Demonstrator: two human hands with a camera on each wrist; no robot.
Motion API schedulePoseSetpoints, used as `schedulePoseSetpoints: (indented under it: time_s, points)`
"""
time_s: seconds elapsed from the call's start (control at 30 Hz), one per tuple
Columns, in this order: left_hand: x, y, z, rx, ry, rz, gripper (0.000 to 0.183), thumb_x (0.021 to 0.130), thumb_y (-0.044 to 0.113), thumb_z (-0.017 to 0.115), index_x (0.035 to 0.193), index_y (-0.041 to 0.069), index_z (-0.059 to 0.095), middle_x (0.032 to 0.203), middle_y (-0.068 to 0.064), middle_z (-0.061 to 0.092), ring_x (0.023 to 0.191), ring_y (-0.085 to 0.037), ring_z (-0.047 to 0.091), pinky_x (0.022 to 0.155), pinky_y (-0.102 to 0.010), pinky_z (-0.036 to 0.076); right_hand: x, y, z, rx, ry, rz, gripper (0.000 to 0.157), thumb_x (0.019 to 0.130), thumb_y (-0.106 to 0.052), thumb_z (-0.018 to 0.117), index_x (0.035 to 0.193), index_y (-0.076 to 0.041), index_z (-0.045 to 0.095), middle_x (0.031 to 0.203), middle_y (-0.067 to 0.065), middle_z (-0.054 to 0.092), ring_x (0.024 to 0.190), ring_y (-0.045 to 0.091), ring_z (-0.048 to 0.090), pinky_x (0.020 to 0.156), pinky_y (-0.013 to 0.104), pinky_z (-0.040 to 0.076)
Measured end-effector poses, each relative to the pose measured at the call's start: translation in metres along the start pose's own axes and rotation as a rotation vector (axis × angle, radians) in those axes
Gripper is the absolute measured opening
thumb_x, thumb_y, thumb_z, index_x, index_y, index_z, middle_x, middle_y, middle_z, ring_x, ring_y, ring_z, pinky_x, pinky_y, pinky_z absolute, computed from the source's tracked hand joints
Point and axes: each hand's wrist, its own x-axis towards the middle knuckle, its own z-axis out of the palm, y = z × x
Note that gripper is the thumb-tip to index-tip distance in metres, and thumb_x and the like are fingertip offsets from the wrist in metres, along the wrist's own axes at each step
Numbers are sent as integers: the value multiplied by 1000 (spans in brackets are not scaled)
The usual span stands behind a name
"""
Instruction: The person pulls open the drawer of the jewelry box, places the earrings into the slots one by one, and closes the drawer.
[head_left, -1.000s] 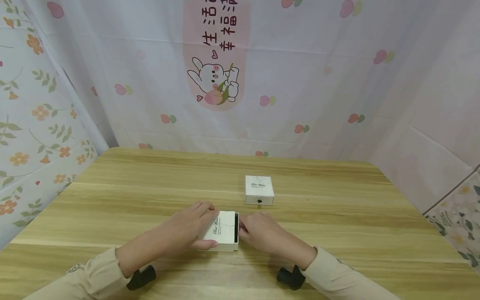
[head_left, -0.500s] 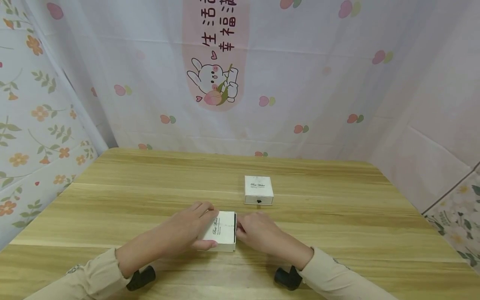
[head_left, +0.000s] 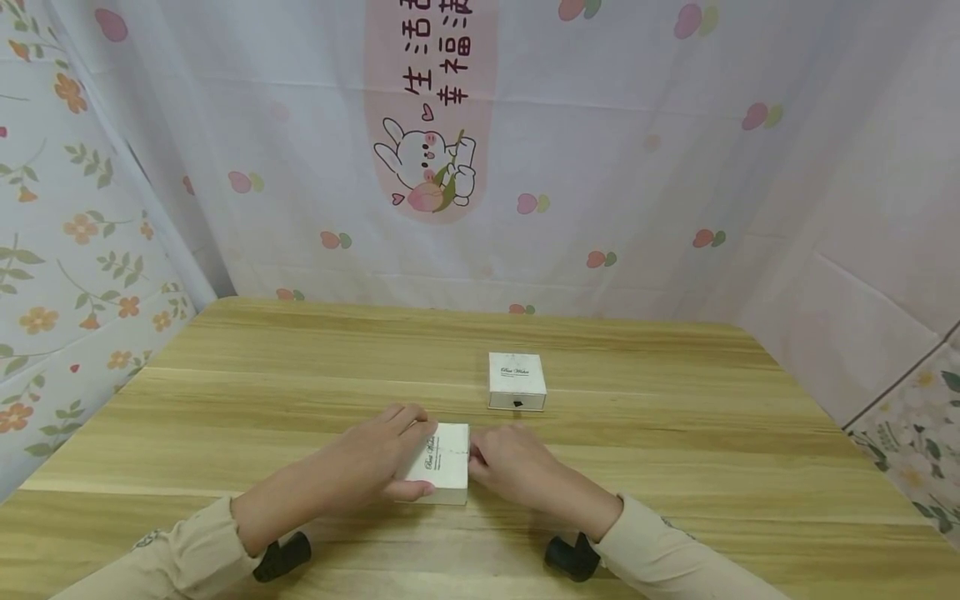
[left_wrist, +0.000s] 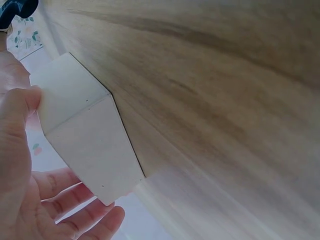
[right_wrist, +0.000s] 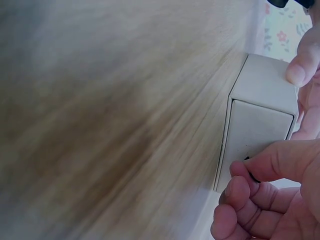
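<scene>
A white drawer-style gift box (head_left: 450, 460) with dark lettering lies on the table, its drawer front facing right. My left hand (head_left: 375, 454) holds it from the left, thumb on the near side and fingers over the far side. In the left wrist view the box's plain white sides show beside the thumb. At the other end my right hand (head_left: 513, 458) pinches a small black pull tab (right_wrist: 254, 177) between thumb and curled index finger. In the right wrist view the drawer front (right_wrist: 260, 127) sits about level with the sleeve's edges. The drawer's contents are hidden.
Behind the hands stands a second white box (head_left: 517, 372) with similar lettering and a black tab, its drawer in. The wooden table (head_left: 337, 350) is backed by a printed curtain (head_left: 600, 150). Black wrist-camera mounts (head_left: 283, 557) hang under both wrists.
The drawer of the held box has slid left into its sleeve, and its dark interior strip has disappeared from view. My right hand has moved slightly left with it; the left hand has stayed put.
</scene>
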Motion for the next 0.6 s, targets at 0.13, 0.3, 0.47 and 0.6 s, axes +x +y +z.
schedulePoseSetpoints:
  time_s: [0.13, 0.3, 0.47, 0.6]
  points:
    - [1, 0, 0, -6, -8, -4, 67, 84, 56, 49, 125, 3, 49, 120, -5, 50, 110, -17, 46, 92, -32, 44, 0, 0, 0, 16, 5, -2, 28, 83, -14, 56, 58, -16, 44, 50, -10, 31, 45, 3, 27, 45, 17, 22]
    - [1, 0, 0, -18, -29, -13, 68, 84, 56, 50, 127, 3, 48, 121, -5, 49, 110, -16, 45, 93, -31, 43, 1, -1, 1, 27, 11, 2, 27, 83, -13, 57, 59, -15, 45, 50, -9, 31, 45, 3, 27, 44, 17, 21]
    - [1, 0, -1, -17, -45, -17, 68, 84, 56, 50, 127, 3, 47, 122, -4, 48, 110, -15, 45, 92, -30, 43, 2, 0, 0, 71, -23, 34, 24, 84, -14, 58, 61, -14, 49, 52, -8, 36, 46, 3, 30, 44, 16, 23]
    - [2, 0, -1, -2, -40, -4, 68, 84, 56, 49, 127, 3, 48, 121, -5, 49, 109, -16, 45, 92, -31, 44, 1, 3, -2, 101, -48, 65, 19, 83, -14, 60, 65, -15, 56, 55, -8, 43, 50, 3, 36, 46, 17, 29]
